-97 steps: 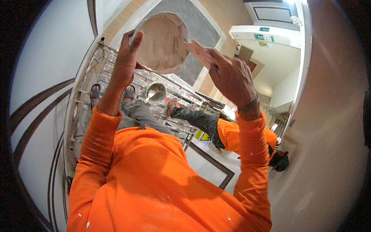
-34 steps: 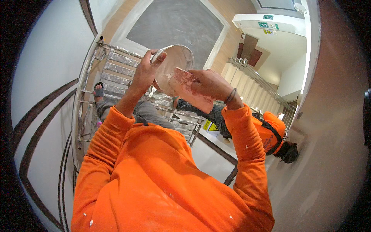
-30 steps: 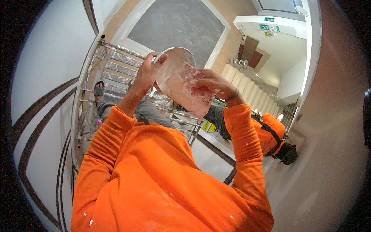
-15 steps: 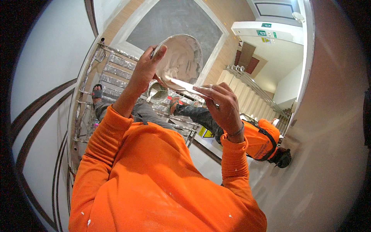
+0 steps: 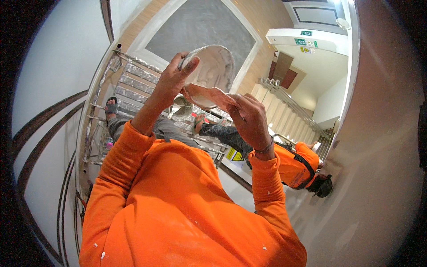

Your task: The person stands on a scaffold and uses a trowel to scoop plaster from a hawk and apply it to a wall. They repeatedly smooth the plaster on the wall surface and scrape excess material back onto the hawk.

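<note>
My left hand (image 5: 174, 79) grips a round bowl (image 5: 219, 66) by its left side, thumb over the rim. Beige paste coats the inside of the bowl, which is tipped so that the inside faces me. In my right hand (image 5: 251, 119) is a putty knife (image 5: 205, 94), its handle hidden by my fingers. The knife's broad, paste-smeared face lies across the near rim of the bowl, its left end close to my left hand. Whether blade and rim touch, I cannot tell.
Paste-spattered scaffold slats (image 5: 137, 83) lie below, with a small bucket (image 5: 181, 109) on them. A co-worker in an orange top (image 5: 293, 168) is at the right, beside a stair railing (image 5: 289, 99). Walls rise on the left (image 5: 58, 58) and right (image 5: 382, 133).
My right hand has moved down and left. The putty knife has come out of the bowl's paste to the near rim and turned its broad face up. The bowl is slightly lower.
</note>
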A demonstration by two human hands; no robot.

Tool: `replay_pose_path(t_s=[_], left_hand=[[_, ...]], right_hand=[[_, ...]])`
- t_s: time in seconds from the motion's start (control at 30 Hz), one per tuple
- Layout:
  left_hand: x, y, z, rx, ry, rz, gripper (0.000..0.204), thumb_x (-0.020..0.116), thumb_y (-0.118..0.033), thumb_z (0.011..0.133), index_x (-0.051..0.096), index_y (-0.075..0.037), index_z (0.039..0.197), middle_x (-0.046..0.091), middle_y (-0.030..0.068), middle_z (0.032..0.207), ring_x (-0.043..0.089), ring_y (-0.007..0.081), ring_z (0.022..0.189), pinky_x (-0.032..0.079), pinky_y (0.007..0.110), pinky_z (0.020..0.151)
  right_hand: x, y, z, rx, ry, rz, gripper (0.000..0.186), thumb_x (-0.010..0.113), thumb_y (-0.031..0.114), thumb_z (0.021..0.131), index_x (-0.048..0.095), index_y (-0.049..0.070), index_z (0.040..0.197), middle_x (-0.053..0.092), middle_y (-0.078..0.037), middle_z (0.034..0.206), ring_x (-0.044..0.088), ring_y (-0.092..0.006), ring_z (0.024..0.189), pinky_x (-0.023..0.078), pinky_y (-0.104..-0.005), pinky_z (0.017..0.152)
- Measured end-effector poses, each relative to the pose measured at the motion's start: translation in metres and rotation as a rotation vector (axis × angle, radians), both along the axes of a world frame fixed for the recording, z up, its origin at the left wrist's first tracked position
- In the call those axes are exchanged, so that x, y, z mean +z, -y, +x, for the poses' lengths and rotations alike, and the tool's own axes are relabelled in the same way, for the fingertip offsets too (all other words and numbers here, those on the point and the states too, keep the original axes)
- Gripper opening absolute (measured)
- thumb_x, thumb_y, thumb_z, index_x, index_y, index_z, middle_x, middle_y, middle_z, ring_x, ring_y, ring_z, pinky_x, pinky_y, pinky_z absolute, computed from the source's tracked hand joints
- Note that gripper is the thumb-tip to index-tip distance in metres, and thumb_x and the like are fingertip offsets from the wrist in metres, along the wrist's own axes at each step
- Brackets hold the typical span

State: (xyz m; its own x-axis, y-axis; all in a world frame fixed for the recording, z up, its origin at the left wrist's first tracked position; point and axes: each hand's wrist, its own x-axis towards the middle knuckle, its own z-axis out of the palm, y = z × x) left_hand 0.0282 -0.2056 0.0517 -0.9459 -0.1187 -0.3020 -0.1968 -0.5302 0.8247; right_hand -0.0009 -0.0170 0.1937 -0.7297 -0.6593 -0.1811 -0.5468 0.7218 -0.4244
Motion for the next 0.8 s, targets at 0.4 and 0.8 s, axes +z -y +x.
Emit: replay_pose_path(t_s=[0.4, 0.8], left_hand=[[-0.003, 0.005, 0.018, 0.054, 0.102, 0.191, 0.069, 0.063, -0.054, 0.084, 0.041, -0.003, 0.126, 0.055, 0.0124, 0.104, 0.064, 0.0209, 0.084, 0.059, 0.030, 0.051], [0.024, 0.025, 0.010, 0.263, 0.094, 0.171, 0.055, 0.053, -0.052, 0.091, 0.044, -0.011, 0.127, 0.054, 0.0071, 0.113, 0.062, 0.0200, 0.097, 0.058, 0.031, 0.069]], right_hand=[[-0.030, -0.035, -0.004, -0.605, 0.917, -0.580, 0.034, 0.060, 0.017, 0.085, 0.060, 0.001, 0.115, 0.065, -0.009, 0.106, 0.063, -0.0196, 0.093, 0.049, -0.0302, 0.084], [-0.018, -0.018, 0.016, -0.612, 0.955, -0.960, 0.044, 0.061, 0.018, 0.087, 0.050, 0.002, 0.126, 0.060, -0.009, 0.114, 0.062, -0.0201, 0.099, 0.051, -0.0324, 0.086]])
